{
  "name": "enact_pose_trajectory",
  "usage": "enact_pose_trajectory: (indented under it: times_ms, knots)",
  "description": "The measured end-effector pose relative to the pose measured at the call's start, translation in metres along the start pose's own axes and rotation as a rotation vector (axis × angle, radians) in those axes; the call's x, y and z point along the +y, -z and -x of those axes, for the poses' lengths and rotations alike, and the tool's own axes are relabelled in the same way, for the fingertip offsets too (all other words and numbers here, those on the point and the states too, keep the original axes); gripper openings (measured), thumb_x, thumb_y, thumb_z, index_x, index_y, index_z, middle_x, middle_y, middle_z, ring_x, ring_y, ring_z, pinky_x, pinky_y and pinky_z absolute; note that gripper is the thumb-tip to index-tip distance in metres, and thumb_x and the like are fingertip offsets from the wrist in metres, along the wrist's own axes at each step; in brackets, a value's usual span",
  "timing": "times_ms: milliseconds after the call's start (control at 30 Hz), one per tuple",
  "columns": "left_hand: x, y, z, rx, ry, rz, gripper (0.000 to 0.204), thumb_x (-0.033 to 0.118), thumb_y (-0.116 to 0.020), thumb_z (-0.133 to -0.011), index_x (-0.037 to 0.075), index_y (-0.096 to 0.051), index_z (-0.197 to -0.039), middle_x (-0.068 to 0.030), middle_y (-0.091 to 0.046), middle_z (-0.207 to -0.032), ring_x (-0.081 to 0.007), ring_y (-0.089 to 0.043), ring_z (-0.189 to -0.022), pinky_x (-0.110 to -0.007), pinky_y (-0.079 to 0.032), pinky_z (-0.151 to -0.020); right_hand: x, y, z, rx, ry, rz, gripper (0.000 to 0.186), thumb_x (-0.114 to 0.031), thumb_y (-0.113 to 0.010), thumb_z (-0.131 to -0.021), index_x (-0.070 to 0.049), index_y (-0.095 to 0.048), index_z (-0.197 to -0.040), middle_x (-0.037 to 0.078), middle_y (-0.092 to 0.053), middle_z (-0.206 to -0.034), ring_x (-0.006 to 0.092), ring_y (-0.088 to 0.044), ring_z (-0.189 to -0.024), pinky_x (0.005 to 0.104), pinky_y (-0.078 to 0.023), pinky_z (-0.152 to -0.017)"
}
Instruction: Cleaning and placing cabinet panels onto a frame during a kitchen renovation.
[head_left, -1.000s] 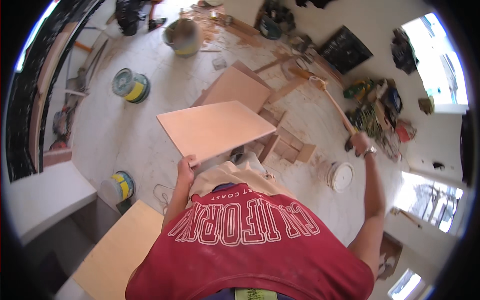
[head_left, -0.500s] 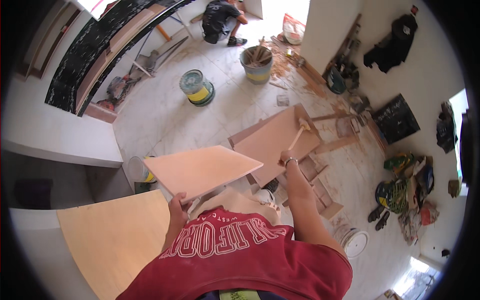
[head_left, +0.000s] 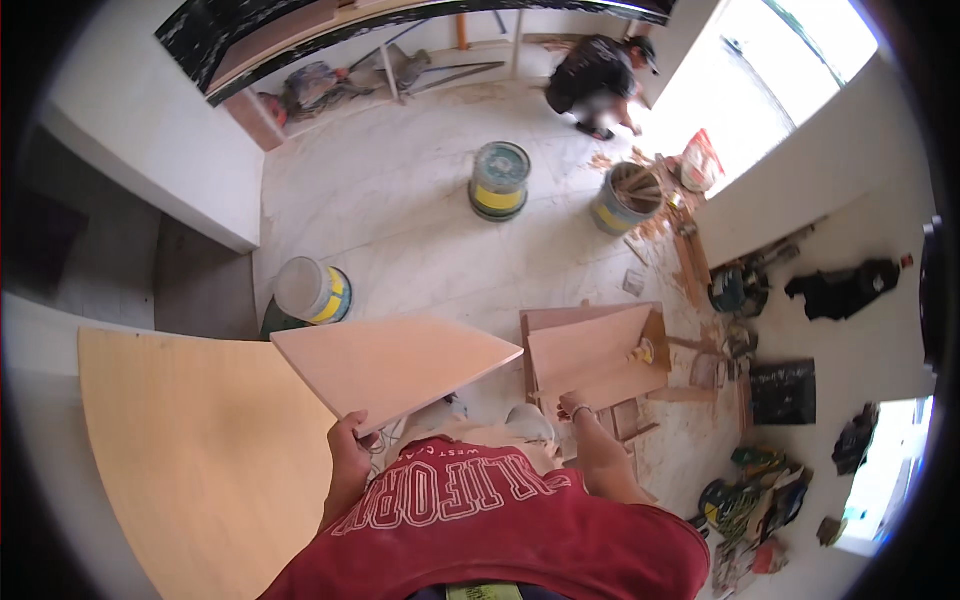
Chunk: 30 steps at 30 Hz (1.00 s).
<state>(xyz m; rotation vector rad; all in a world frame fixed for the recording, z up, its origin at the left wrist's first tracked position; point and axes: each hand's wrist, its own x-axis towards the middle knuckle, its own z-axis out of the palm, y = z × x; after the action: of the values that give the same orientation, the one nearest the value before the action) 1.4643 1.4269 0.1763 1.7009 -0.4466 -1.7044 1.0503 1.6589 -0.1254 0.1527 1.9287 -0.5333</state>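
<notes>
Your left hand (head_left: 352, 443) pinches board (head_left: 400, 365) by near corner, left of board pile (head_left: 588, 355). Right hand (head_left: 575, 408) beside pile; can't tell if spread or pinching. Board up, not laid down.

Underside of the held panel (head_left: 400, 365) hidden; reach of the left hand's (head_left: 350, 446) fingers beneath it not visible. Tool (head_left: 645, 351), right of centre, blurred; handle not traceable, so whether the right hand (head_left: 572, 405) holds it cannot be told. Plywood sheet (head_left: 190, 450), lower left: right side partly covered by shirt (head_left: 480, 530) and left arm, lower end lost at the dark rim. Crouching co-worker (head_left: 597, 78), upper centre: hands too small to read. Doorway (head_left: 775, 65), upper right, washed out.
</notes>
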Motion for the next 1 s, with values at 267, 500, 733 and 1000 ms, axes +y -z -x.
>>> enact_pose_trajectory:
  times_ms: [267, 500, 733, 1000]
  knots:
    - [0.100, -0.032, -0.041, -0.067, -0.191, -0.098, 0.020, 0.019, -0.066, -0.077, 0.008, -0.062, -0.093, -0.0020, -0.061, -0.088, -0.0119, -0.059, -0.078, -0.027, -0.050, -0.061, -0.265, -0.127, 0.171, 0.051, 1.258, 0.696, 0.074, -0.021, -0.073, -0.069, -0.011, -0.046, -0.137, 0.018, -0.053, -0.129, 0.0371, -0.044, -0.125, 0.0442, -0.040, -0.103]
    - [0.210, -0.101, -0.115, -0.153, -0.071, 0.013, 0.021, 0.022, -0.064, -0.080, 0.008, -0.063, -0.096, -0.0039, -0.062, -0.094, -0.0129, -0.060, -0.083, -0.026, -0.051, -0.063, -0.455, -0.193, 0.191, -0.022, 1.679, 0.712, 0.068, -0.009, -0.070, -0.065, -0.010, -0.052, -0.131, 0.013, -0.055, -0.131, 0.0318, -0.050, -0.122, 0.0415, -0.043, -0.101]
    - [0.314, -0.206, -0.165, -0.122, -0.389, -0.142, 0.031, 0.027, -0.059, -0.081, 0.003, -0.063, -0.099, -0.0078, -0.062, -0.098, -0.0175, -0.062, -0.083, -0.027, -0.053, -0.059, -0.622, -0.197, 0.169, -0.052, 1.862, 0.591, 0.063, 0.003, -0.060, -0.062, -0.007, -0.057, -0.124, 0.013, -0.060, -0.124, 0.0310, -0.053, -0.118, 0.0418, -0.042, -0.100]
    - [0.443, -0.310, -0.249, -0.146, -0.511, -0.058, 0.036, 0.023, -0.060, -0.071, -0.003, -0.062, -0.096, -0.0094, -0.063, -0.079, -0.0174, -0.063, -0.067, -0.027, -0.050, -0.050, -0.824, -0.202, 0.163, -0.045, 1.977, 0.543, 0.067, 0.003, -0.064, -0.058, -0.006, -0.058, -0.124, 0.012, -0.060, -0.127, 0.0318, -0.053, -0.120, 0.0456, -0.041, -0.102]
